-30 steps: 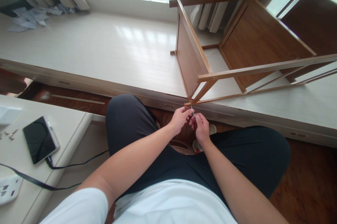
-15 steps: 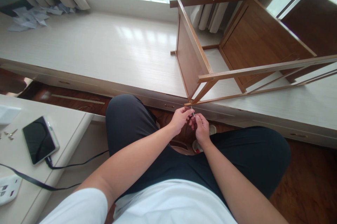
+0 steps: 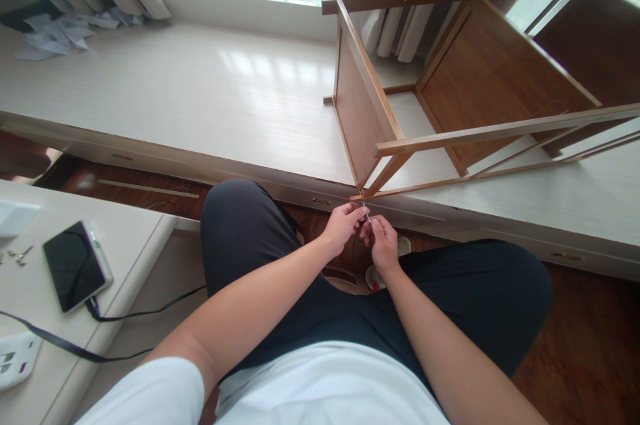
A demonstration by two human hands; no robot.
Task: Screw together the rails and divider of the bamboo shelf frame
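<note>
A wooden shelf frame (image 3: 435, 140) lies on its side, with its near corner reaching past the ledge's front edge. Just below that corner, a thin metal rod (image 3: 367, 211) meets the end of the lower rail. My left hand (image 3: 343, 230) pinches the rod close to the wood. My right hand (image 3: 385, 246) is closed around its lower end, fingertips curled together. The two hands almost touch. Fingers hide part of the rod, so its exact kind is unclear.
The frame rests on a pale window ledge (image 3: 200, 98) with drawers below. To the left, a white desk (image 3: 145, 228) bears a phone (image 3: 75, 268), several screws (image 3: 21, 256), black cables and a white power strip (image 3: 17, 360). Crumpled paper (image 3: 55, 35) lies by the curtain.
</note>
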